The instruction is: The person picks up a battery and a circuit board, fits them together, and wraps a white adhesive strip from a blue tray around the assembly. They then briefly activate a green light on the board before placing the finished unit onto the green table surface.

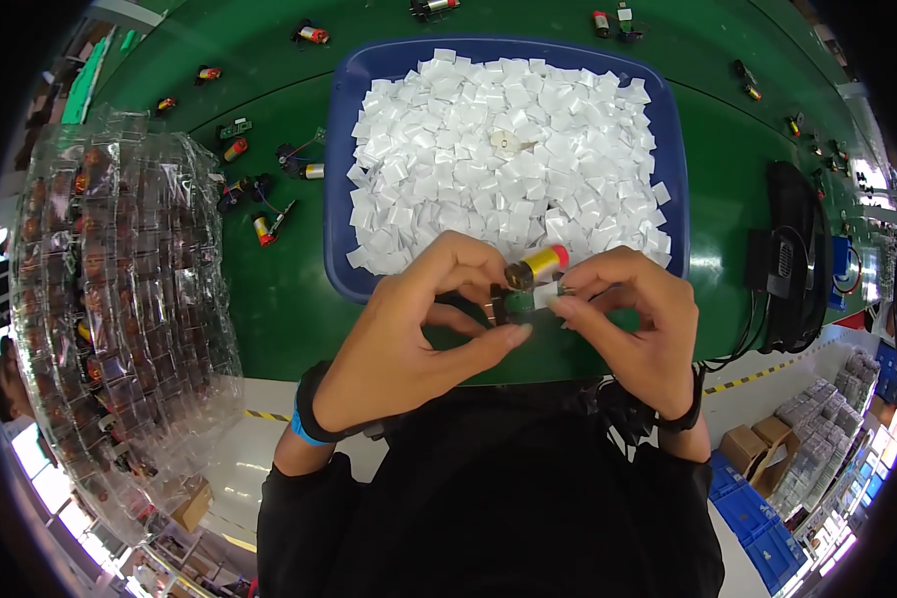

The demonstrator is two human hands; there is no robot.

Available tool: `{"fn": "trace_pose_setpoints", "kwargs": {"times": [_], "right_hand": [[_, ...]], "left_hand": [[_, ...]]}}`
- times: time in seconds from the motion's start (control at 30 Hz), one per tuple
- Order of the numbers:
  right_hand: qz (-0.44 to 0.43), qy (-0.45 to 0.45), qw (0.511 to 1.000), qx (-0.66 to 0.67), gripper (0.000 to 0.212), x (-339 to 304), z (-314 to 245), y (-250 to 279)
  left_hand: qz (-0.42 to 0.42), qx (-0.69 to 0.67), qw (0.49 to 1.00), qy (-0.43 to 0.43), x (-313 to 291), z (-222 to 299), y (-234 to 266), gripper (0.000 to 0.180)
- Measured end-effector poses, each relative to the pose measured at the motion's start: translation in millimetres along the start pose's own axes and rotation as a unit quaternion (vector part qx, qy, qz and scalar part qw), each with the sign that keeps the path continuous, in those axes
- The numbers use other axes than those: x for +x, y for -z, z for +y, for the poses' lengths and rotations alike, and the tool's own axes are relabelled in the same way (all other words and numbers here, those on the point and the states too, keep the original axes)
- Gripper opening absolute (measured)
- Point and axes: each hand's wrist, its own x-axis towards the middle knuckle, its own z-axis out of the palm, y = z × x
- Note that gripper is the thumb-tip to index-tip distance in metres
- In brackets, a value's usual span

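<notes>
Yellow-cased small motor (534, 266), red-tipped.

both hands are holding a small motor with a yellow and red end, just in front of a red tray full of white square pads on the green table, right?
Not quite: the tray is blue, not red, as the head view shows. The rest holds: the left hand and right hand hold the small motor just in front of that tray of white square pads on the green table.
</notes>
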Motion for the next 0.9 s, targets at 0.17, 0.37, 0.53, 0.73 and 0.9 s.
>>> {"fn": "trace_pose_setpoints", "kwargs": {"times": [0.17,0.37,0.53,0.73,0.9], "right_hand": [[-0.016,-0.026,1.0,0.001,0.02,7,0,-3],[-0.023,0.002,1.0,0.012,0.019,13,0,-6],[-0.041,0.056,0.997,-0.033,0.019,15,3,-3],[0.075,0.064,0.985,-0.14,0.025,40,-2,25],[0.006,0.205,0.96,-0.189,0.035,48,-8,9]], "left_hand": [[0.021,0.098,0.995,-0.016,-1,-4,-1,0.039],[0.015,0.097,0.995,0.018,-1,2,3,0.04],[0.036,0.114,0.992,-0.037,-1,-6,5,0.032],[0.07,0.1,0.992,-0.041,7,5,11,0.023],[0.066,0.163,0.98,-0.093,11,0,9,0.022]]}}
